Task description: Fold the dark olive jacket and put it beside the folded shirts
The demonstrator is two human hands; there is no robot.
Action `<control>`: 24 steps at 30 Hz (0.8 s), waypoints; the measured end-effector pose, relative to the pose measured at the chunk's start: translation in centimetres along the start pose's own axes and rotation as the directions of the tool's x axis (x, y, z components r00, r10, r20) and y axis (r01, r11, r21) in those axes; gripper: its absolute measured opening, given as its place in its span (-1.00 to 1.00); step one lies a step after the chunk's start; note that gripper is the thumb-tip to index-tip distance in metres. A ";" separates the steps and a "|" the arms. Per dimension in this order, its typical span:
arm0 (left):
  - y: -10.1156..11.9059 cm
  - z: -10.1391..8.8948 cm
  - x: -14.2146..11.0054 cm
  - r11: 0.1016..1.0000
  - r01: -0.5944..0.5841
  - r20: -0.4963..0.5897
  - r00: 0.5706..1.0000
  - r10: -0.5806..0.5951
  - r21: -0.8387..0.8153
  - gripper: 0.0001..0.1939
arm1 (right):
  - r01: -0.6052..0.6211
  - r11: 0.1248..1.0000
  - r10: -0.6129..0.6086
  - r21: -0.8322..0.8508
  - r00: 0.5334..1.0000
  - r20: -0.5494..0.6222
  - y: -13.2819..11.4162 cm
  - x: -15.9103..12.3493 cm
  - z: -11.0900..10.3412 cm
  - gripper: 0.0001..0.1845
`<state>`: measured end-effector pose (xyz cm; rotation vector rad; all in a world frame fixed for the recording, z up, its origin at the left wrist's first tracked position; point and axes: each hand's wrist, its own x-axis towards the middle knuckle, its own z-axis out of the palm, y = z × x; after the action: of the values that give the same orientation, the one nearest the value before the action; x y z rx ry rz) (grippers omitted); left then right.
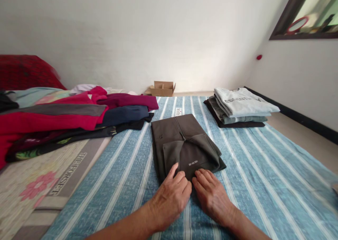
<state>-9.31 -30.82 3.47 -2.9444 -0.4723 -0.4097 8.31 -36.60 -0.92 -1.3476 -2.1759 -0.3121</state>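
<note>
Both hands, left hand (170,197) and right hand (212,194), lie flat and empty on the folded dark garment (185,145); press evenly, I think, keeping its edges aligned.

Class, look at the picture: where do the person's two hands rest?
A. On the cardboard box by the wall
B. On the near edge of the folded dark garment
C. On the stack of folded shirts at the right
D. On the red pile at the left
B: the left hand and right hand lie flat, side by side, on the near edge of the folded dark garment on the striped blue cover.
</note>
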 end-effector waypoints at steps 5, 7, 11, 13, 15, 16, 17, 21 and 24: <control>-0.8 -0.5 0.5 0.993 0.030 -0.058 0.998 -0.036 -0.113 -0.83 | 0.000 1.000 0.000 0.020 1.000 0.015 0.1 0.1 -0.1 -0.69; -1.4 -1.1 0.9 0.985 0.040 -0.102 0.993 -0.057 -0.165 -0.83 | -0.002 1.000 0.001 0.015 1.000 0.031 0.1 0.2 -0.2 -0.72; -2.5 -1.9 1.3 0.975 0.072 -0.097 0.991 -0.094 -0.208 -0.80 | 0.000 1.000 0.000 -0.005 0.999 0.035 0.1 0.1 -0.2 -0.73; -2.6 -1.6 1.0 0.981 0.061 -0.061 0.995 -0.074 -0.186 -0.81 | 0.000 1.000 0.000 0.001 0.999 0.033 0.1 0.1 -0.2 -0.74; -2.4 -1.1 0.6 0.987 0.031 -0.026 0.999 -0.035 -0.159 -0.82 | -0.003 1.000 0.003 0.003 0.999 0.033 0.0 0.2 -0.4 -0.75; -2.2 -0.8 0.4 0.988 0.021 -0.013 1.000 -0.024 -0.151 -0.83 | -0.006 1.000 0.006 -0.003 1.000 0.030 0.1 0.3 -0.5 -0.75; -2.2 -0.6 0.3 0.988 0.021 -0.004 1.000 -0.022 -0.153 -0.83 | -0.008 1.000 0.008 -0.015 1.000 0.022 0.1 0.3 -0.7 -0.74; -2.8 -1.2 0.8 0.970 0.038 -0.040 0.998 -0.049 -0.239 -0.80 | -0.022 0.999 0.020 -0.046 0.999 -0.033 0.7 0.5 -1.7 -0.73; -3.9 -2.4 1.5 0.950 0.054 -0.122 0.988 -0.096 -0.308 -0.76 | -0.070 0.997 0.068 -0.040 0.997 -0.040 1.4 0.6 -2.5 -0.75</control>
<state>-9.79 -27.15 6.56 -3.1678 -0.5496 -0.7513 10.19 -36.68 1.35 -1.4246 -2.0971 -0.3555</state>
